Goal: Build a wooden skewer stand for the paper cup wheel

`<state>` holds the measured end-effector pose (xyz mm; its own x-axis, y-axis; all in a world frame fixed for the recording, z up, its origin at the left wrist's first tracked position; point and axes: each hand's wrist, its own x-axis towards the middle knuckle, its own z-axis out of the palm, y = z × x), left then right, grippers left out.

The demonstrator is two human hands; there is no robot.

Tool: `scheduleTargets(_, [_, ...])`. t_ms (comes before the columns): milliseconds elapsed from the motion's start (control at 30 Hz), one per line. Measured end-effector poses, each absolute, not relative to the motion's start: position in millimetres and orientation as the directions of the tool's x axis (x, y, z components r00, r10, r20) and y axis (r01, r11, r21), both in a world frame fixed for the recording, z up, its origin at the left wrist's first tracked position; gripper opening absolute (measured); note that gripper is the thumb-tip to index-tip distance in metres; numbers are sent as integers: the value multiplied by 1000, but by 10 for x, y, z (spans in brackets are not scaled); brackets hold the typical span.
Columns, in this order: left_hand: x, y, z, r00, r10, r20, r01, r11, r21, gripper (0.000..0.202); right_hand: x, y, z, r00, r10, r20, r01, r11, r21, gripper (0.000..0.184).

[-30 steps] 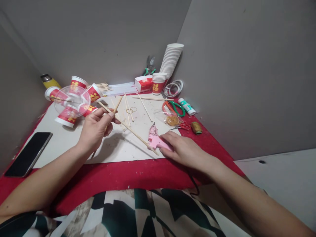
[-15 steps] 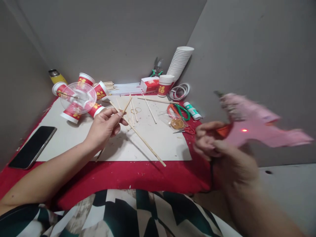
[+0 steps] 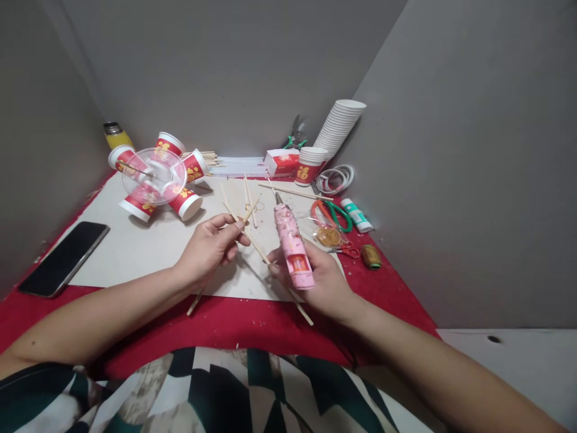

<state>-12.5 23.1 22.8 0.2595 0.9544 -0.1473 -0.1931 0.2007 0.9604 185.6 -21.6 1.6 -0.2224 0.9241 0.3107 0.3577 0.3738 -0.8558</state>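
Note:
My left hand [image 3: 210, 248] pinches two crossed wooden sticks [image 3: 246, 225] above the white board [image 3: 135, 252]. One stick runs down past my wrist to the red cloth, the other slants toward the board's near edge. My right hand [image 3: 322, 279] is wrapped round a pink glue gun [image 3: 292, 243], its nozzle pointing away from me and close to the crossed sticks.
A cluster of red paper cups joined round a clear plastic lid [image 3: 155, 177] lies at back left. A black phone [image 3: 65, 257] rests on the red cloth [image 3: 252, 325]. Loose sticks, stacked white cups [image 3: 336, 129], scissors [image 3: 331, 211], rubber bands, a glue bottle [image 3: 358, 214] and a thread spool [image 3: 372, 256] crowd the back right.
My right hand lifted the glue gun off the board, swung it out to the right, then brought it back beside the sticks. My left hand kept hold of the sticks.

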Motion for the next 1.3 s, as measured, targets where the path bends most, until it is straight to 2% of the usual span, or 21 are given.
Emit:
scheduleTargets(300, [-133,265,182,372,905,-207,-228,305,925,14,1832,-89,4,-170,928,331,350,371,-861,13])
scheduleTargets(467, [-120,268,155,451,863,-227,-280,379,882,25,1851,-69,-47,-175,908,381,346,419,-839,11])
scheduleTargets(633, [-144,258,153,513,815,-269,-197,417,887,25,1875,-72,-109,-166,881,444,354,473,-807,8])
scheduleTargets(800, [-133,230,161,520,825,-221,-159,348,924,18,1874,-75,-124,-172,873,457,362,487,-794,7])
scheduleTargets(1000, [-117,213,162,445,876,-186,-110,259,960,24,1868,-85,-124,-210,863,459,329,504,-798,7])
scheduleTargets(1300, [-103,233,150,363,921,-141,25,141,990,22,1880,-93,-182,-225,869,441,320,494,-809,8])
